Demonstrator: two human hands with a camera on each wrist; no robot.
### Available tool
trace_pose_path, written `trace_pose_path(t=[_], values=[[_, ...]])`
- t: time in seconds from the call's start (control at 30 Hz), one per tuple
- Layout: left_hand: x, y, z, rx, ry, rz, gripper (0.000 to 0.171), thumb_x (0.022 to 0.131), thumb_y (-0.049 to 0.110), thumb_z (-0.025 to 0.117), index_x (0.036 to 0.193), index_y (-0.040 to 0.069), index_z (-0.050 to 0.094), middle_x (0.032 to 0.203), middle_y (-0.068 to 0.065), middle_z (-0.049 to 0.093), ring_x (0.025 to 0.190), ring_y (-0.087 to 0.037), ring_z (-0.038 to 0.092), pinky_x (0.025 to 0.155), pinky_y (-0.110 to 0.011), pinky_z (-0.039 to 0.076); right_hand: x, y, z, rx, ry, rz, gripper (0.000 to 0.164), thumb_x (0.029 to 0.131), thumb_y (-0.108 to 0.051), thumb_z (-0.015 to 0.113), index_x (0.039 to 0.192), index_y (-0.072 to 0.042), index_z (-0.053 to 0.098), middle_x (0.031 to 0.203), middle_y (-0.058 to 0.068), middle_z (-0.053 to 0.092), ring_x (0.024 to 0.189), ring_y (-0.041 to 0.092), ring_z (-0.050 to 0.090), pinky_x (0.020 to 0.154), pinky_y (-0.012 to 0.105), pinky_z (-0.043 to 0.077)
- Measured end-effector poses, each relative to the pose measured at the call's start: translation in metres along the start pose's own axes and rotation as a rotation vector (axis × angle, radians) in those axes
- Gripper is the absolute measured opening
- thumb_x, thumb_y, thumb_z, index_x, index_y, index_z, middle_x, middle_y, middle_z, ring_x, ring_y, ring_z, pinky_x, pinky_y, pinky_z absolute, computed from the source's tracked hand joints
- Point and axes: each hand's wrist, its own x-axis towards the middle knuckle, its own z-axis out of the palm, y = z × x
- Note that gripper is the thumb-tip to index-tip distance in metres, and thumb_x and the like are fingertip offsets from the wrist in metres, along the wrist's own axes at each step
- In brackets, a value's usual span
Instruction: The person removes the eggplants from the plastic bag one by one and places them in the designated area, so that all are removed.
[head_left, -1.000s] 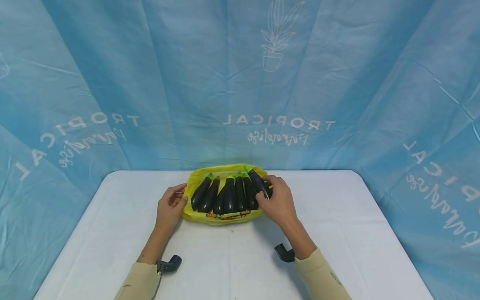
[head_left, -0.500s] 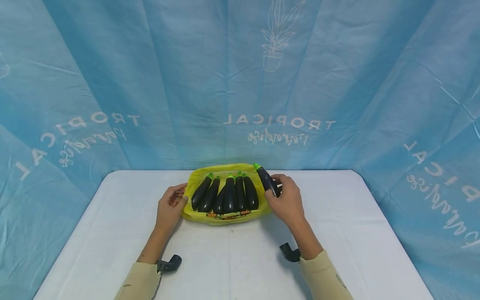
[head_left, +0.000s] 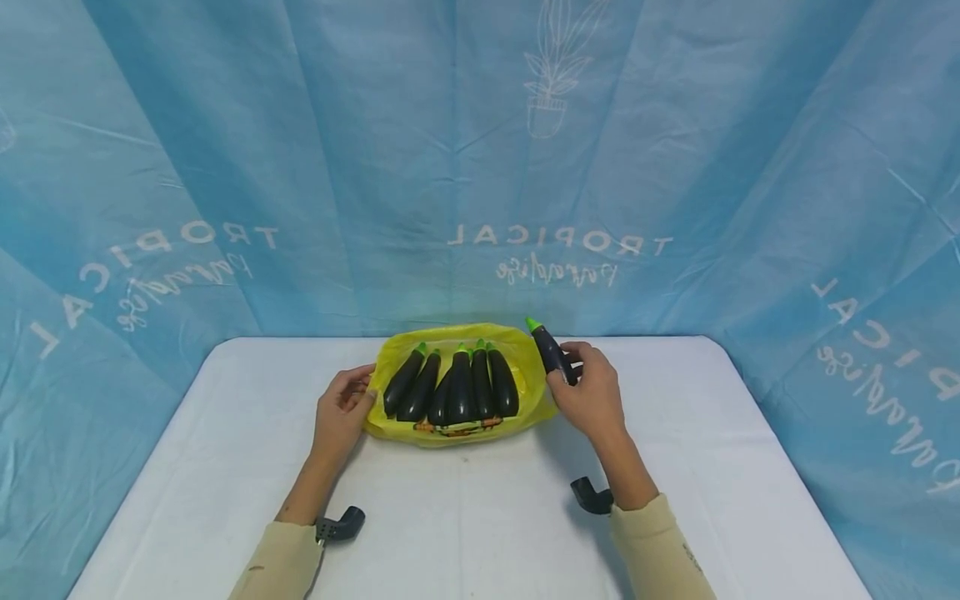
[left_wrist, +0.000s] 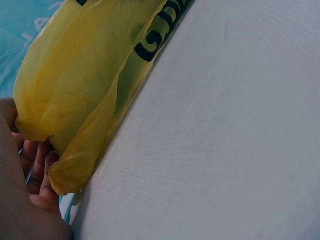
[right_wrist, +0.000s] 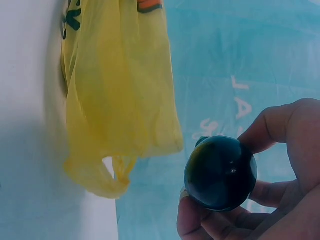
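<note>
A yellow plastic bag [head_left: 531,375] lies spread at the back middle of the table, with several dark eggplants [head_left: 461,392] side by side on it, green stem ends pointing away. My left hand [head_left: 341,408] pinches the bag's left end between thumb and fingers; the left wrist view shows the crumpled bag [left_wrist: 75,90] at my fingertips. Just off the bag's right end, my right hand [head_left: 592,396] grips another eggplant [head_left: 551,352], tilted with its green tip up and left. In the right wrist view the round end of this eggplant [right_wrist: 220,172] faces the camera.
The white-covered table [head_left: 465,517] stretches toward me and to both sides. Behind its back edge hangs a blue printed curtain [head_left: 480,167]. Both wrists carry black cameras, the left camera [head_left: 341,525] and the right camera [head_left: 592,497], close over the tabletop.
My right hand has moved right with the eggplant, from over the bag's right side to just beyond its end. My left hand has stayed at the bag's left end.
</note>
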Motion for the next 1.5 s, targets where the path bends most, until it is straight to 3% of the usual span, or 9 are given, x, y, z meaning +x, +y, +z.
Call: trace_pose_path(t=[0.13, 0.3, 0.47, 1.0, 1.5], values=[[-0.001, 0.006, 0.002, 0.0, 0.009, -0.004, 0.039, 0.099, -0.004, 0.064, 0.137, 0.004, 0.066, 0.122, -0.017, 0.063, 0.105, -0.02, 0.057, 0.086, -0.009, 0.047, 0.003, 0.004, -0.002, 0.011, 0.01, 0.021, 0.045, 0.093, -0.02, 0.067, 0.135, -0.005, 0.065, 0.12, 0.013, 0.068, 0.102, 0.03, 0.063, 0.084, 0.046, 0.057], [-0.005, 0.029, 0.001, -0.011, 0.009, -0.002, 0.036, 0.098, -0.006, 0.063, 0.135, -0.003, 0.065, 0.119, -0.02, 0.063, 0.104, -0.022, 0.057, 0.085, -0.009, 0.047, 0.007, 0.012, -0.003, 0.015, 0.006, 0.049, 0.046, 0.093, -0.021, 0.067, 0.136, -0.005, 0.064, 0.123, 0.015, 0.068, 0.102, 0.031, 0.063, 0.085, 0.047, 0.057], [-0.007, 0.04, 0.0, -0.013, 0.003, -0.017, 0.035, 0.098, -0.007, 0.063, 0.133, -0.003, 0.065, 0.119, -0.019, 0.062, 0.105, -0.024, 0.057, 0.086, -0.009, 0.047, 0.009, 0.019, -0.002, 0.014, -0.004, 0.077, 0.047, 0.095, -0.02, 0.067, 0.138, -0.004, 0.062, 0.125, 0.016, 0.067, 0.105, 0.032, 0.063, 0.087, 0.049, 0.057], [-0.006, 0.035, -0.003, -0.041, -0.012, -0.02, 0.034, 0.098, -0.006, 0.064, 0.132, -0.004, 0.065, 0.117, -0.022, 0.063, 0.101, -0.022, 0.057, 0.081, -0.012, 0.048, 0.02, 0.046, 0.004, 0.026, -0.023, 0.138, 0.05, 0.095, -0.02, 0.063, 0.142, -0.002, 0.059, 0.129, 0.02, 0.065, 0.107, 0.034, 0.063, 0.089, 0.05, 0.059], [-0.006, 0.032, -0.001, -0.023, -0.005, -0.028, 0.033, 0.101, -0.004, 0.061, 0.133, -0.004, 0.064, 0.118, -0.021, 0.062, 0.103, -0.02, 0.056, 0.086, -0.009, 0.047, 0.024, 0.061, 0.015, -0.012, -0.06, 0.217, 0.053, 0.095, -0.02, 0.066, 0.143, 0.001, 0.055, 0.13, 0.023, 0.064, 0.112, 0.036, 0.062, 0.094, 0.051, 0.056]])
